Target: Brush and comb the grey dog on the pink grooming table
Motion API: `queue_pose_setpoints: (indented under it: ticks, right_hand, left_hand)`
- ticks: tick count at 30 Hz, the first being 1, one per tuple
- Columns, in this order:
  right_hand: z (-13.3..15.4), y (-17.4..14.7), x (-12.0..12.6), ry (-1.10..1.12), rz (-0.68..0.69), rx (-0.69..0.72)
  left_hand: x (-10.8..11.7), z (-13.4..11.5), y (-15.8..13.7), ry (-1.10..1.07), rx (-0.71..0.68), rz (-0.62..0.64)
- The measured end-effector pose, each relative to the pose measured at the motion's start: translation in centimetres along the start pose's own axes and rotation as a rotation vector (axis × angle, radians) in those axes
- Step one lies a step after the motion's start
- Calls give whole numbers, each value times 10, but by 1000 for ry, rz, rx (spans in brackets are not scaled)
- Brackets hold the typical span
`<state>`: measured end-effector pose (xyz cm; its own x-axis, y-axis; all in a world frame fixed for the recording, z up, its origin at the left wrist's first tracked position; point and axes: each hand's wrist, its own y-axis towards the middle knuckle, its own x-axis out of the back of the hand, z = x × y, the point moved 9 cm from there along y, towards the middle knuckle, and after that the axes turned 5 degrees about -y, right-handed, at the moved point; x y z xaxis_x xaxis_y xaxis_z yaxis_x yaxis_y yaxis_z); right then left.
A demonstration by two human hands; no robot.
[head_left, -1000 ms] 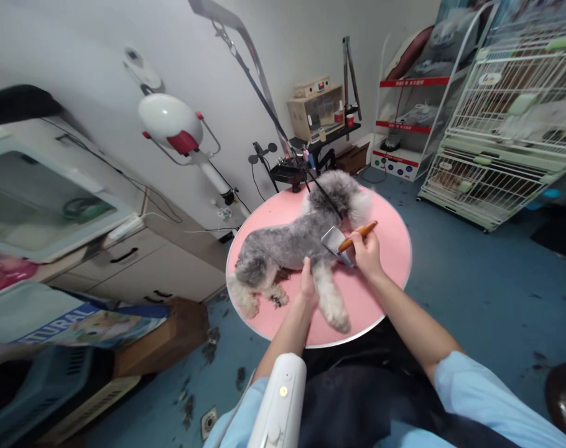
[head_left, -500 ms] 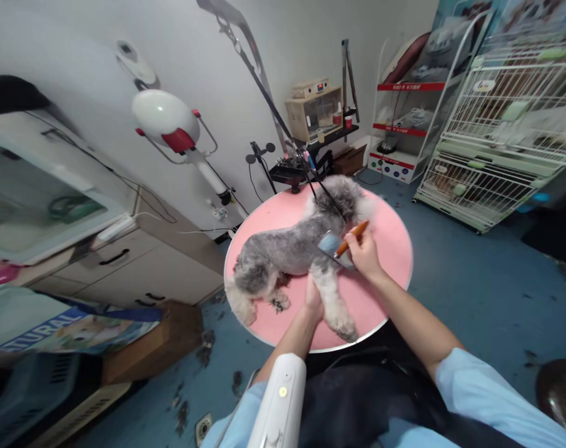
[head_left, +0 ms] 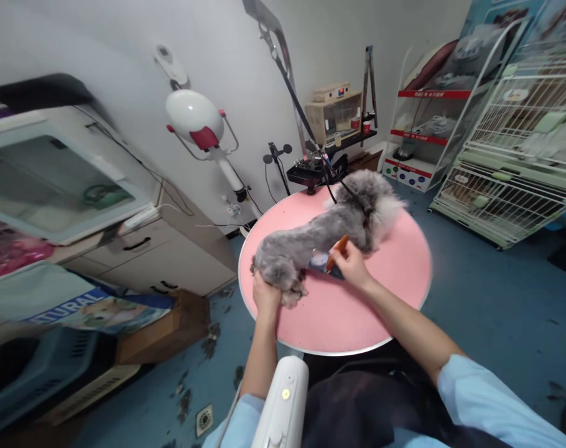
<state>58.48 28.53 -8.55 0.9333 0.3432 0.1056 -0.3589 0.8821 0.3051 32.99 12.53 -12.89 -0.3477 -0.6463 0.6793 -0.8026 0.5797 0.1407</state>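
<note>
A grey dog point(head_left: 327, 230) with a close-clipped back and a fluffy head is on a round pink table point(head_left: 339, 323), its head at the far right. My right hand point(head_left: 354, 266) is closed around the orange handle of a slicker brush point(head_left: 321, 261). The brush head is against the dog's lower side, in front of the hind leg. At the dog's rear, my left hand point(head_left: 266, 298) grips a hind leg point(head_left: 290, 283); some of its fingers are hidden behind the fur. Black straps point(head_left: 292, 93) run from an overhead arm down to the dog's neck.
A white-and-red lamp-like device point(head_left: 194, 118) stands beyond the table. Wire cages point(head_left: 507, 180) and a shelf rack point(head_left: 427, 134) are at the right. Cabinets point(head_left: 138, 255) line the left. A pale device point(head_left: 283, 398) rises close in front of me. Hair lies on the floor.
My left hand has let go of the dog's front leg and moved left to its hind leg. The slicker brush has moved from the shoulder to the lower side. The dog's front leg has drawn back.
</note>
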Motion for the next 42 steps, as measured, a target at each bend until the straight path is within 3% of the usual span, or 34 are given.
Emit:
queue_pose_setpoints:
  ticks: [2,6,7,10,11,14,15,17,19,20,23,24,27,28,32,33,36,37,40,41,42]
  right_hand:
    - [9,-2,-7,20,-79,32]
    - [24,-8,-56,59,295,98]
    - [24,-7,-54,59,267,86]
    - [28,-5,-16,50,-88,99]
    - [30,-8,-12,34,-86,123]
    - [30,-22,-30,-20,235,113]
    - [26,-26,-29,-25,269,78]
    - [22,-29,-3,-24,69,47]
    - [25,-39,26,-17,-183,99]
    - [27,-45,28,-14,-177,132]
    - [20,-59,4,-11,135,99]
    - [15,-62,3,-10,158,53]
    - [7,-63,33,-4,-152,-14]
    - [8,-63,37,-1,-184,-3]
    - [15,-55,2,-3,214,4]
    - [16,-51,4,-1,194,-3]
    - [27,-36,33,-2,-113,46]
    - [31,-32,31,-9,-85,74]
    - [37,-24,2,-21,241,90]
    - [37,-20,3,-6,234,76]
    - [37,-15,13,18,141,64]
  left_hand:
    - [-4,8,-5,55,72,83]
    - [-18,0,-27,-63,17,351]
    - [-25,-4,-36,-166,-4,454]
    - [-47,-13,-62,-528,38,709]
    - [-54,-13,-69,-639,93,753]
    - [-75,-11,-89,-934,272,828]
    - [-81,-12,-96,-1022,317,854]
    - [-90,-12,-108,-1166,392,900]
    - [-94,-8,-118,-1244,471,912]
    - [-95,-5,-122,-1257,510,908]
    - [-97,3,-131,-1243,590,894]
    - [-96,5,-132,-1238,600,882]
    - [-94,8,-131,-1228,598,827]
    - [-92,8,-131,-1226,587,809]
    - [-86,5,-132,-1216,520,816]
    - [-84,4,-132,-1220,502,815]
    - [-76,0,-131,-1204,447,777]
    - [-74,-2,-130,-1185,423,762]
    - [-71,-7,-129,-1103,356,769]
    - [-71,-8,-128,-1079,341,778]
    - [-70,-8,-128,-1056,331,787]
